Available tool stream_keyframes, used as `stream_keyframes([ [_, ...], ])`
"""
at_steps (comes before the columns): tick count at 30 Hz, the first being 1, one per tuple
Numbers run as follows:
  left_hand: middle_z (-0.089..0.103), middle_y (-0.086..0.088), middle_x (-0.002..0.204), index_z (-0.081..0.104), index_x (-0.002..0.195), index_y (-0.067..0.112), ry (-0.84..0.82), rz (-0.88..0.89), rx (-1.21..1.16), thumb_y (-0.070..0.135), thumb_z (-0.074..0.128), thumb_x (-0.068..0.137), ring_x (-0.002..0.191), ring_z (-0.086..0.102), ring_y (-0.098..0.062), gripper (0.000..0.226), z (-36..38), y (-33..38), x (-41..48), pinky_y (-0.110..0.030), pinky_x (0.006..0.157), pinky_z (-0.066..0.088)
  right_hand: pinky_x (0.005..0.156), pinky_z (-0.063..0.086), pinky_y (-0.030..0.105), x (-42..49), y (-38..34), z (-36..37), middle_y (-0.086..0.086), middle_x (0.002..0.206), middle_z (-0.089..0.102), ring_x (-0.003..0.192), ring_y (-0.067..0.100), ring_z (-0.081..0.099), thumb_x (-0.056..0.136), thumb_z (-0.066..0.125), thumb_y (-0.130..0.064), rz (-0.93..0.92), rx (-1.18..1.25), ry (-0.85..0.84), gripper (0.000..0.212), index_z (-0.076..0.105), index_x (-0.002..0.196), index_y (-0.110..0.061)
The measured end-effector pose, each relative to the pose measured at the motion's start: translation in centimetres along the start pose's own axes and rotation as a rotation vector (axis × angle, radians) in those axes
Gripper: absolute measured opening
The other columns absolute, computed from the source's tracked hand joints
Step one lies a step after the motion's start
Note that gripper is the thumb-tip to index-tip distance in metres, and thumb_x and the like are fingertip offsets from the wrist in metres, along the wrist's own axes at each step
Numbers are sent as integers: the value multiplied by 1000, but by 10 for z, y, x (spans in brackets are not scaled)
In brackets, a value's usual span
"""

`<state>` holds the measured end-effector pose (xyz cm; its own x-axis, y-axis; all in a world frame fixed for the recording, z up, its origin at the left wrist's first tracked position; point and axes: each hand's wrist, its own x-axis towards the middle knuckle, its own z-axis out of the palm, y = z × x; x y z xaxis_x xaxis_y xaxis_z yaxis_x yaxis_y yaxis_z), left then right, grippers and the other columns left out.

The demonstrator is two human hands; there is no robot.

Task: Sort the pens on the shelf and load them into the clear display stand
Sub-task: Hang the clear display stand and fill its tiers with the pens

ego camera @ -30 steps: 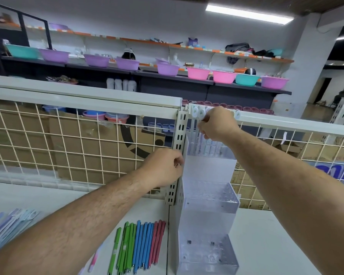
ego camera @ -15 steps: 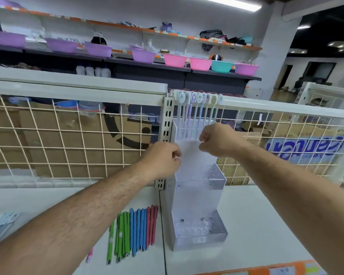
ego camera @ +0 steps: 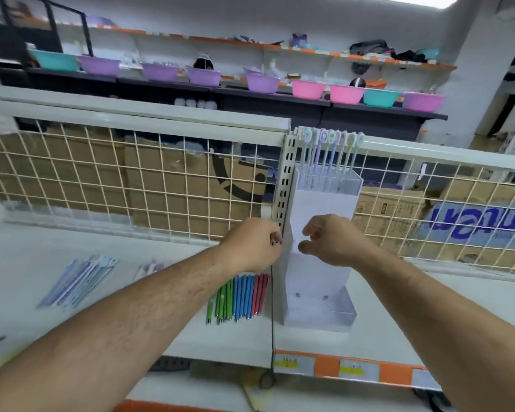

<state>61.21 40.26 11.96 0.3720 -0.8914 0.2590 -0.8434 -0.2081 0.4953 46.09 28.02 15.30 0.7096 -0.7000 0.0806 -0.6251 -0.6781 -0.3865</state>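
Note:
The clear display stand (ego camera: 324,203) has three stepped tiers and stands on the white shelf (ego camera: 428,307) against the wire mesh. Several pastel pens with round caps (ego camera: 329,150) stand upright in its top tier. The bottom tier (ego camera: 321,313) holds no pens. My left hand (ego camera: 253,245) has curled fingers at the stand's left edge and seems to grip it. In front of the middle tier, my right hand (ego camera: 330,242) hovers with loosely curled fingers and holds nothing. A row of green, blue and red pens (ego camera: 238,295) lies left of the stand. More pastel pens (ego camera: 78,281) lie further left.
A slotted metal upright (ego camera: 286,179) rises beside the stand, with wire mesh (ego camera: 131,179) and cardboard boxes behind. An orange price strip (ego camera: 351,370) marks the shelf's front edge. A few loose pens (ego camera: 150,267) lie mid-shelf. Coloured bowls (ego camera: 262,83) line a far shelf.
My right hand came down from the pen tops in the top tier to the middle tier's front. My left hand stayed at the stand's left edge. The view has shifted.

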Motion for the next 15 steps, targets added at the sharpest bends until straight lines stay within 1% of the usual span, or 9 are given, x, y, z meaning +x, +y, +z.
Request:
stream_keyframes([
  [3,67,12,98,71,97,30,1,-62,38,26,58,88,87,62,-12,17,-7,-8,-30,-37,79,57,73,53,29,-15,-19,17,-7,98,66,86,13,63,83,78,-40,-61,4,-24,32,68,110,-26],
  [5,67,11,102,70,99,30,3,-93,44,29,59,87,89,62,-13,17,-12,-18,-48,-37,79,57,74,52,29,-21,-33,27,-5,101,66,88,14,62,84,78,-37,-83,3,-46,31,68,110,-24],
  [7,67,11,105,70,103,30,3,-124,55,30,60,88,91,62,-13,19,-18,-31,-64,-36,81,56,74,55,29,-26,-48,37,-5,102,67,85,10,62,85,77,-36,-99,4,-77,29,67,110,-24],
  [10,67,10,107,70,107,28,32,-150,68,30,60,88,94,62,-12,21,-29,-54,-83,-35,83,55,79,58,33,-30,-72,52,-5,99,67,84,9,64,86,76,-35,-127,8,-115,33,67,114,-21],
  [15,67,10,104,70,103,29,40,-173,75,32,60,87,89,60,-12,18,-54,-106,-110,-32,81,54,85,59,35,-27,-127,85,-5,102,70,90,12,66,86,74,-41,-142,-17,-159,39,66,121,-24],
])
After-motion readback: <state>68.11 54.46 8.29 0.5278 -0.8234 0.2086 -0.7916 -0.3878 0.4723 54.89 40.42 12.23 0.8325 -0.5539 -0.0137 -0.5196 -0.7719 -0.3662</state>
